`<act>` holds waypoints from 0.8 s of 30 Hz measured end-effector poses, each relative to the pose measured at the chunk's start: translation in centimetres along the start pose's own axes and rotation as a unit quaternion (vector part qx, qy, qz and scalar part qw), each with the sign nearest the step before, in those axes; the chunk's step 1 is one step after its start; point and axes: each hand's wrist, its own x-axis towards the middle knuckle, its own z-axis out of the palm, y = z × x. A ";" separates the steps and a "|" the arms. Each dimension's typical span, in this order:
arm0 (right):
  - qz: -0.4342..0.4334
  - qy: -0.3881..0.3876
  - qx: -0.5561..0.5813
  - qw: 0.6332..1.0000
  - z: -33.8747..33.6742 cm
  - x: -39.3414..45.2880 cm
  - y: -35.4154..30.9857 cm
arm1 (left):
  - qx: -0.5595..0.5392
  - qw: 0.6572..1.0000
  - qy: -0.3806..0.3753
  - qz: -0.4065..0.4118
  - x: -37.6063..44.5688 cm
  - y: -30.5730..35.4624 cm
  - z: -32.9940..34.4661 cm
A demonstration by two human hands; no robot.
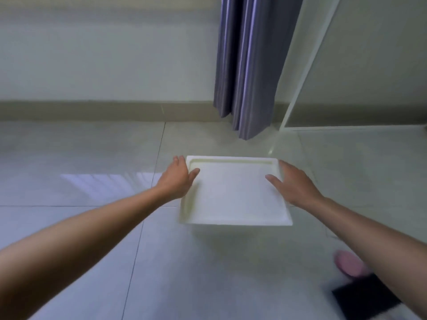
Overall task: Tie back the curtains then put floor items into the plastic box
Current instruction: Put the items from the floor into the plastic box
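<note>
A white rectangular plastic lid [233,195] with a raised rim sits low over the tiled floor in the middle of the view. Whether a box lies beneath it I cannot tell. My left hand [176,179] holds its left edge, thumb lying on top and fingers reaching past the far left corner. My right hand [292,183] holds the right edge the same way, thumb on the lid's top. A grey-purple curtain [245,65] hangs gathered in folds against the wall behind the lid, its hem just above the floor.
A pink rounded item [349,265] and a flat black item [367,299] lie on the floor at the lower right, under my right forearm. A white door frame [300,88] stands right of the curtain. Pale glossy tiles [80,181] stretch left.
</note>
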 end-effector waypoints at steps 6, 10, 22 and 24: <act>0.067 0.070 0.106 0.990 3.4 -0.8 -0.7 | -0.188 0.980 0.028 -0.058 -1.8 -0.3 2.4; 0.083 0.066 0.121 0.987 3.9 -1.8 -1.4 | -0.258 0.962 0.063 -0.060 -2.9 0.2 3.6; 0.041 0.131 0.172 0.976 1.8 -3.2 -5.1 | -0.342 0.931 0.117 -0.049 -4.1 0.8 2.1; 0.012 0.159 0.197 0.967 0.5 -3.2 -6.8 | -0.340 0.927 0.153 -0.033 -4.2 0.2 0.2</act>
